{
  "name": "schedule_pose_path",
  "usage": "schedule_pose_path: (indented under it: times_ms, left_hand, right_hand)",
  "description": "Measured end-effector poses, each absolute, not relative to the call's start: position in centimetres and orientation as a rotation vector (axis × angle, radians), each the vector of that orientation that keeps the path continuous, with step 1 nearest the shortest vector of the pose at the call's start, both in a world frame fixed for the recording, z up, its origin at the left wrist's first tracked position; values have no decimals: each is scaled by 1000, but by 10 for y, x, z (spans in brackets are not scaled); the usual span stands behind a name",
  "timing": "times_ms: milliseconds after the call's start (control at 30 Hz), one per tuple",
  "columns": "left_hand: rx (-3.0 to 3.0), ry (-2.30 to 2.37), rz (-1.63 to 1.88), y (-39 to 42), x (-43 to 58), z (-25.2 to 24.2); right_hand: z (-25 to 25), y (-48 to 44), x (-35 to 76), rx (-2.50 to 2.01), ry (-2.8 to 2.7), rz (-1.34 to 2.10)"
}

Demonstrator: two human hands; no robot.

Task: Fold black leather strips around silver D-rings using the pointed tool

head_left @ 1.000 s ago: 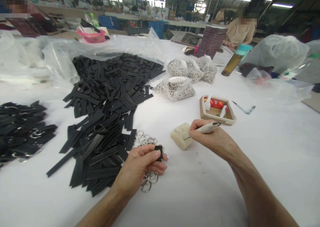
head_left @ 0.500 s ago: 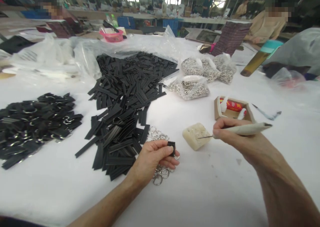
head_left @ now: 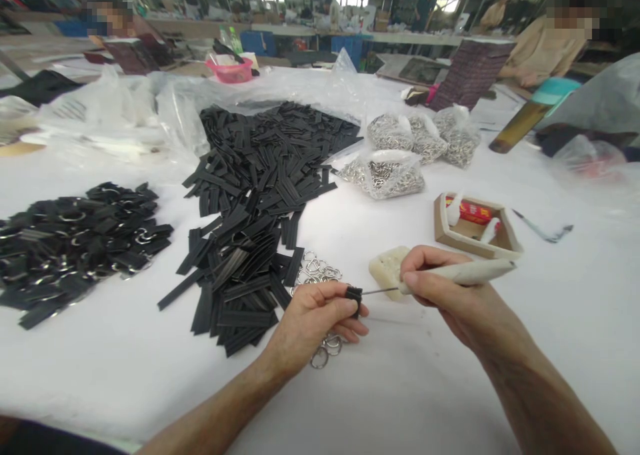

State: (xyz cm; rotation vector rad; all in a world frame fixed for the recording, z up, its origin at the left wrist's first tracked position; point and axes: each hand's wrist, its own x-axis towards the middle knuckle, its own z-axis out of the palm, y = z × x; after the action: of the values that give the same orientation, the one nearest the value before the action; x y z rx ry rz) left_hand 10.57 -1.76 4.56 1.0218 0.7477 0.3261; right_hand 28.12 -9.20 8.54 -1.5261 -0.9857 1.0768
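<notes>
Between thumb and fingers, my left hand (head_left: 320, 318) pinches a small folded black strip (head_left: 355, 299). My right hand (head_left: 440, 278) grips a pale-handled tool (head_left: 467, 272) like a pen; its thin metal tip points left and reaches the strip's right edge. Behind that tip lies a yellowish-white block (head_left: 387, 268), partly hidden by my right hand. Silvery metal rings (head_left: 314, 268) are spread around and beneath my left hand. Left of it, a heap of loose black strips (head_left: 250, 261) stretches back over the white table (head_left: 400, 388).
At the left is a pile of black strips with rings (head_left: 75, 235). Clear bags of rings (head_left: 387, 175) lie farther back. A cardboard tray (head_left: 473, 241) with a red tube stands at the right, near a bottle (head_left: 533, 115). People sit across the table.
My right hand has moved left with the tool, taking its tip from the pale block to the black strip. My left hand still holds the strip, slightly farther right in view.
</notes>
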Motion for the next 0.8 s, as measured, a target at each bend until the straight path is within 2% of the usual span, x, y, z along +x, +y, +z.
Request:
schedule_pose_path:
  times_ms: [567, 800]
  left_hand:
    - [1039, 694, 288, -19, 104, 45]
    - [1027, 700, 250, -18, 104, 41]
  right_hand:
    - [71, -89, 283, -1479, -1020, 1134]
    - [66, -82, 282, -1376, -932, 1296]
